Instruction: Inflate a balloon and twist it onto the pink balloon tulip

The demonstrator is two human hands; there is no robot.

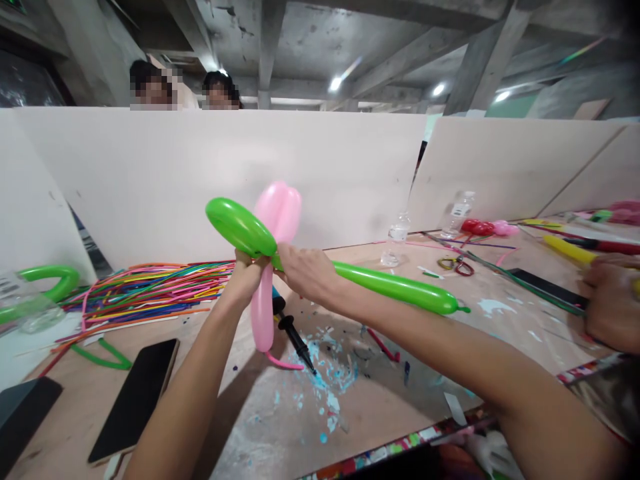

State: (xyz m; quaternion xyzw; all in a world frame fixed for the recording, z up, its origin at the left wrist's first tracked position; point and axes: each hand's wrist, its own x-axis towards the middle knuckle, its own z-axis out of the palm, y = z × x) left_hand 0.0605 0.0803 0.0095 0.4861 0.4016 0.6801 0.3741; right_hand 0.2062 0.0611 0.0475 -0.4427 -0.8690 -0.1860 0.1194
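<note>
Above the table my two hands hold a green balloon and a pink balloon where they cross. The pink one rises in rounded loops at the top, and its long tail hangs below with a thin uninflated end. A green loop points up and left, while the straight green length runs right to a knotted tip. My left hand is closed around the crossing from the left. My right hand grips the green balloon just right of it; its fingertips are partly hidden. Beneath them lies a black balloon pump.
Many uninflated balloons lie in a bundle at left, near a phone. Scissors and plastic bottles stand or lie at back right. Another person's hand is at far right. White panels close off the back.
</note>
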